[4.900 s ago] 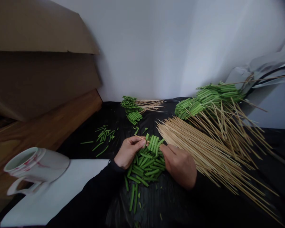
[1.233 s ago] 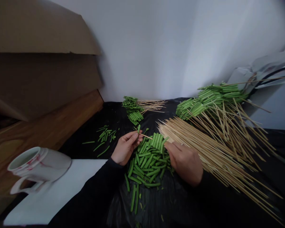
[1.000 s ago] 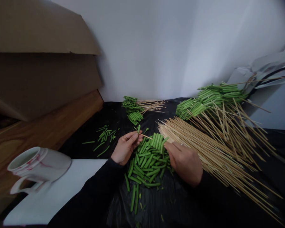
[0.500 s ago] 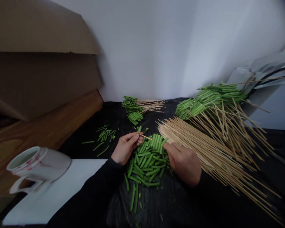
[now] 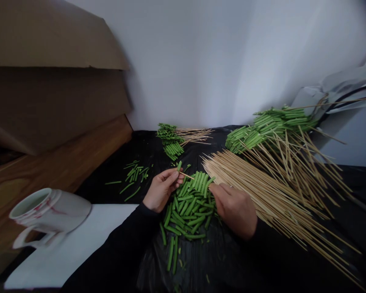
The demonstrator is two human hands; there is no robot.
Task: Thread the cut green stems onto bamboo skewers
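Observation:
My left hand (image 5: 162, 189) pinches a short green bean piece (image 5: 179, 166) against the pointed tip of a bamboo skewer (image 5: 187, 176). My right hand (image 5: 233, 208) is closed round the skewer's other end, where several bean pieces (image 5: 201, 181) are threaded side by side. Both hands hover over a loose heap of cut green beans (image 5: 186, 215) on the black plastic sheet (image 5: 207, 264).
A big fan of bare bamboo skewers (image 5: 277, 195) lies right of my hands. Finished bean skewers are stacked at the back right (image 5: 268, 126) and back centre (image 5: 171, 140). Scattered bean scraps (image 5: 134, 177), a white mug (image 5: 49, 213) and cardboard (image 5: 49, 73) are at left.
Since about five seconds ago the threaded row has slid toward my right hand and my left hand took up a new bean piece. Over the last second both hands barely moved.

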